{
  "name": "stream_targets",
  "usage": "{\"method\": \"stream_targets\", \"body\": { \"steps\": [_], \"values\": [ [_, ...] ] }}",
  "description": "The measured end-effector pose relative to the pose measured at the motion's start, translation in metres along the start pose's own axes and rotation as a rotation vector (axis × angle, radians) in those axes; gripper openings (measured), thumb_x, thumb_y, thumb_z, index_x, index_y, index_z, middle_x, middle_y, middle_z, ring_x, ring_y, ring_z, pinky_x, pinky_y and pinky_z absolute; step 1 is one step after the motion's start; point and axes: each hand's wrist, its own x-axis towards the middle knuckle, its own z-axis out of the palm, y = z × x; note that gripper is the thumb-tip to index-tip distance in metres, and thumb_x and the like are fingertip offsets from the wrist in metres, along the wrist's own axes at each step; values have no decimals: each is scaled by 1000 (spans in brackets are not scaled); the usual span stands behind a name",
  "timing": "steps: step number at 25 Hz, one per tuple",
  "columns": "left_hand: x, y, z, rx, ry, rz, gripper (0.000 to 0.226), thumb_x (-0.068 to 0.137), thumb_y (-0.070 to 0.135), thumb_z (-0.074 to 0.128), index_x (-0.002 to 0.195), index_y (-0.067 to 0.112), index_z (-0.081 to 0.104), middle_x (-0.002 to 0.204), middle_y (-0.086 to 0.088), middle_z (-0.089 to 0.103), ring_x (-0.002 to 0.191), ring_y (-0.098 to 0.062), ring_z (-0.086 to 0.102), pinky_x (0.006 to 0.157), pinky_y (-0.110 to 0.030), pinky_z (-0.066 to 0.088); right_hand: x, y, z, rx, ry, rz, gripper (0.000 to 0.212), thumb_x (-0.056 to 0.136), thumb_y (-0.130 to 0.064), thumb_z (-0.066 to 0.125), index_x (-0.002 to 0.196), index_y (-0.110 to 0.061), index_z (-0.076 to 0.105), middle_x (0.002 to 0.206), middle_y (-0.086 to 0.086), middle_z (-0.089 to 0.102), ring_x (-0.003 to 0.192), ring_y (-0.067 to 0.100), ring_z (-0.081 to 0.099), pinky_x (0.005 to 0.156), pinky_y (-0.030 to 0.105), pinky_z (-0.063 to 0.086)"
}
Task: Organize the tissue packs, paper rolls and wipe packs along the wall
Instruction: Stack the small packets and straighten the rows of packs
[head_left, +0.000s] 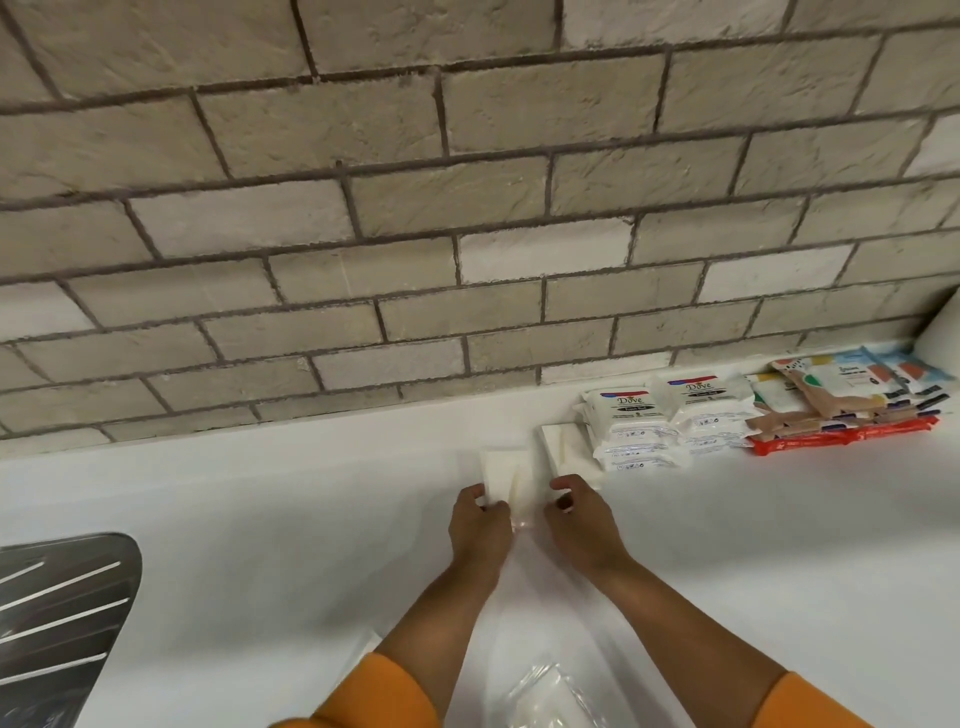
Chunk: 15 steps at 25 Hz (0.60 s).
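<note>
A white pack (506, 470) is held flat on the counter (260, 493) by both hands. Its near left corner is pinched by the left hand (480, 519), with the fingers curled over the top. Its near right edge is gripped by the right hand (584, 522), fingers and thumb bent close together; the blur hides the exact contact. Both forearms are stretched forward and converge at the pack, and orange sleeves (384, 691) are pushed back to the elbows.

Just beyond the right hand a second pack (558, 447) is seen lying flat. Further right of it, Dove packs (631, 423) are stacked in two piles. Coloured packs (841, 402) are piled beyond those, all close to the brick wall (467, 208). Clear wrap (545, 696) is seen between the forearms, and a steel drainer (62, 597) well left of the left hand.
</note>
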Motion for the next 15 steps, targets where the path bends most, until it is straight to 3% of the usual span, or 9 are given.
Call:
{"method": "stream_targets", "body": {
  "steps": [3,5,9,15],
  "values": [
    [17,11,14,131,93,-17,37,86,8,59,123,14,62,121,-10,68,106,-29,66,85,-32,55,12,12,-5,-469,70,-193,47,90,-11,53,137,-16,55,132,11,52,122,33,51,100,38,46],
    [26,17,22,225,106,-11,37,88,8,60,124,10,63,124,-13,68,114,-32,64,88,-29,50,19,14,-8,-639,56,-221,54,89,-14,52,143,-15,49,144,11,44,131,34,42,104,41,45],
    [40,26,35,363,73,26,39,90,11,61,128,4,59,129,-15,64,116,-32,63,69,-25,50,27,16,-12,-757,-7,-219,57,90,-19,50,146,-17,42,150,5,40,138,29,35,107,39,42],
    [50,23,41,535,75,96,43,92,16,61,134,11,53,134,-11,59,122,-31,59,96,-40,55,37,20,-14,-791,-38,-238,51,89,-19,47,140,-15,46,145,6,46,135,33,39,107,39,42]
  ]
}}
